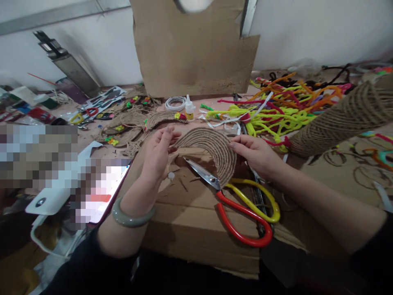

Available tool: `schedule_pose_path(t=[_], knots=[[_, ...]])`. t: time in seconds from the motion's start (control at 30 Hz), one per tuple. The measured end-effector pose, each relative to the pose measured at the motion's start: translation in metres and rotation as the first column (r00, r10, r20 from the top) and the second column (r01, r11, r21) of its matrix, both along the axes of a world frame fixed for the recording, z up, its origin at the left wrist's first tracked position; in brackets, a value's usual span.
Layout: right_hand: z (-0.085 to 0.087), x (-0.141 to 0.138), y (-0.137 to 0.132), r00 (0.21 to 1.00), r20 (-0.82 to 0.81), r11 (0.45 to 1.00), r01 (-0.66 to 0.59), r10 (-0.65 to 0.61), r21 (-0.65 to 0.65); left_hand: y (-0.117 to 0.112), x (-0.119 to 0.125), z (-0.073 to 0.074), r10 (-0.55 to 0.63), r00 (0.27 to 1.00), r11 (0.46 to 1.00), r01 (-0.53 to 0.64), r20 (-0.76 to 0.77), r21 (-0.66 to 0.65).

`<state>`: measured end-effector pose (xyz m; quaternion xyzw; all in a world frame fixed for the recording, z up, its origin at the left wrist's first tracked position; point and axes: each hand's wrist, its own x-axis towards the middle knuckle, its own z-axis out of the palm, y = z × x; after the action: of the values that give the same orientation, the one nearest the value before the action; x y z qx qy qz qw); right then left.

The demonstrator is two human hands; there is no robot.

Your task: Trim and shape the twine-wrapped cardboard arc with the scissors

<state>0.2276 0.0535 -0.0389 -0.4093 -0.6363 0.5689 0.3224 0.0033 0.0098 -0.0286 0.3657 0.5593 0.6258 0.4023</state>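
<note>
A curved, crescent-shaped piece of coiled brown jute rope (204,139) is held up over the cardboard between my two hands. My right hand (258,153) pinches its right edge between thumb and fingers. At its left end is my left hand (158,153), fingers bent around the tip, though the exact contact is partly hidden. Beneath the rope piece lie scissors (245,231) with one red and one yellow handle, their blades pointing up and left. A small white disc (171,175) rests on the cardboard (196,213) near my left hand.
Behind stand a small glue bottle (189,110) and a white coil (175,103). Flowered jute pieces (123,127) lie left. Right are bright cords (273,116) and a large jute roll (340,116). A lit phone (107,192) and white power bank (46,203) sit by my left arm.
</note>
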Motion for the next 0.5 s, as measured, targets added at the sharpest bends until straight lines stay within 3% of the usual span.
schedule_pose_path(t=[0.17, 0.3, 0.4, 0.5], knots=[[0.008, -0.003, -0.006, 0.996, -0.07, 0.985, -0.057, 0.046, -0.163, 0.001, 0.005, 0.002, -0.195, 0.955, 0.971, 0.22, 0.225, -0.093], [0.015, -0.006, -0.012, 0.99, -0.087, 0.975, -0.123, 0.109, -0.184, -0.002, 0.009, 0.009, -0.137, 0.896, 0.979, 0.188, 0.421, -0.081], [0.015, -0.008, -0.014, 0.985, -0.069, 0.966, -0.168, 0.157, -0.198, -0.006, 0.013, 0.01, -0.236, 0.891, 0.958, 0.281, 0.389, -0.063], [0.014, -0.009, -0.017, 0.975, -0.018, 0.957, -0.219, 0.219, -0.193, -0.009, 0.018, 0.008, -0.357, 0.897, 0.921, 0.384, 0.261, -0.062]])
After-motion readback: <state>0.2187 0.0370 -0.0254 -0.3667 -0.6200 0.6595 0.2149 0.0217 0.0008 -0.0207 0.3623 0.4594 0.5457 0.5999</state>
